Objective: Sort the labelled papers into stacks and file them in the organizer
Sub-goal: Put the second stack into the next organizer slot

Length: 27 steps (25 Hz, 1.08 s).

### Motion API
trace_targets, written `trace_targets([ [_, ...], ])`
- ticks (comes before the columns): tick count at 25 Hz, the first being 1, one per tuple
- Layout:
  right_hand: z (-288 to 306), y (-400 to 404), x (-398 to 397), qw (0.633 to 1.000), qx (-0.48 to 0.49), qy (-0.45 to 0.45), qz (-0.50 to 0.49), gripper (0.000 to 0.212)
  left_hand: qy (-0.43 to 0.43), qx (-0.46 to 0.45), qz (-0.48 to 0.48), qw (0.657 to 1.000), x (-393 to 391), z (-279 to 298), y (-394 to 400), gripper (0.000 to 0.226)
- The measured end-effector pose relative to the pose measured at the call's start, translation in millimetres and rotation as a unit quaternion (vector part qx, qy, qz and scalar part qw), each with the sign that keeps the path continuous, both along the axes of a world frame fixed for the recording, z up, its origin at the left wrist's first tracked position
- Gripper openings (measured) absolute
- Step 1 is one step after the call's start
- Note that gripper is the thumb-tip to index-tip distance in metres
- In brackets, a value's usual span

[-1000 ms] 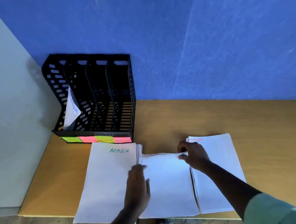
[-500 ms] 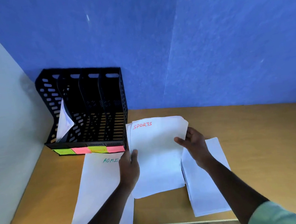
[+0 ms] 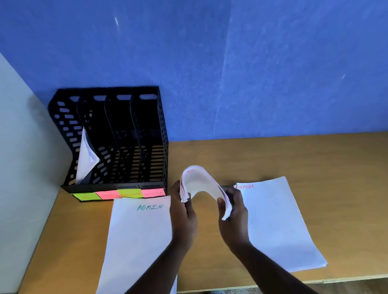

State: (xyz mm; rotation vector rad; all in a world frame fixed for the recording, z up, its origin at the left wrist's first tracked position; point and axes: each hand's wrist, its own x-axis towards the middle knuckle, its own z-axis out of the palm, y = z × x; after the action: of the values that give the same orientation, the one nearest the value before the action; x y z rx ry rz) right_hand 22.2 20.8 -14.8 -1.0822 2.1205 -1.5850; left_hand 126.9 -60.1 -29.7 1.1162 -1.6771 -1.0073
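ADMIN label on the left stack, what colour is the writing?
Green lettering on the ADMIN stack, clearest in the head view.

The organizer (image 3: 114, 140) at ten o'clock is perforated black plastic with a dull sheen. The bent stack (image 3: 202, 186) and flat sheets (image 3: 136, 242) are matt white paper. The surface (image 3: 331, 157) is smooth tan wood.

Left hand (image 3: 183, 216), right hand (image 3: 234, 216), fingers curled
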Motion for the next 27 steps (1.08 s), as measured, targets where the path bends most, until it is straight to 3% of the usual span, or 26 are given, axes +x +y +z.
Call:
trace_targets([
  [3, -13.3, 5.3, -8.4, 0.999, 0.022, -0.037, -0.025, 0.05, -0.041, 0.026, -0.011, 0.999, -0.2, -6.0, -0.9, 0.042],
  [6, -17.2, -4.4, -19.6, 0.998, 0.033, -0.031, -0.043, 0.043, -0.034, 0.033, -0.001, 0.999, -7.2, -3.0, -1.2, 0.073],
  [9, -15.6, -7.3, -26.6, 0.995, 0.062, -0.068, -0.042, 0.047, -0.032, 0.076, 0.022, 0.996, -10.4, -8.9, -0.5, 0.057],
  [11, -2.1, -6.8, -35.4, 0.996, 0.046, -0.066, -0.045, 0.05, -0.031, 0.056, 0.039, 0.997, -9.8, -6.7, -1.9, 0.051],
  [15, 42.4, -6.2, -60.7, 0.995, -0.022, 0.061, -0.077, 0.075, -0.069, -0.012, 0.037, 0.997, -3.1, 11.3, -16.1, 0.036],
  [18, 74.7, -14.4, -96.4, 0.955, 0.056, 0.291, -0.013, 0.077, -0.149, -0.086, -0.025, 0.985, -2.7, 34.5, -29.5, 0.022],
  [19, 81.9, -18.5, -104.4, 0.945, 0.097, 0.308, 0.053, 0.071, -0.169, -0.106, -0.046, 0.979, -4.1, 41.4, -32.8, 0.022],
  [21, 84.6, -24.2, -109.6, 0.95, 0.151, 0.213, 0.171, 0.047, -0.18, -0.144, -0.066, 0.971, -6.2, 52.3, -34.7, 0.021],
  [24, 61.5, -18.0, -116.1, 0.967, 0.172, 0.095, 0.164, 0.012, -0.16, -0.161, 0.035, 0.973, 8.1, 49.1, -28.1, 0.018],
  [27, 33.2, 7.2, -126.6, 0.978, 0.155, -0.023, 0.139, 0.017, -0.106, -0.07, 0.191, 0.973, 42.3, 24.7, -14.6, 0.054],
])
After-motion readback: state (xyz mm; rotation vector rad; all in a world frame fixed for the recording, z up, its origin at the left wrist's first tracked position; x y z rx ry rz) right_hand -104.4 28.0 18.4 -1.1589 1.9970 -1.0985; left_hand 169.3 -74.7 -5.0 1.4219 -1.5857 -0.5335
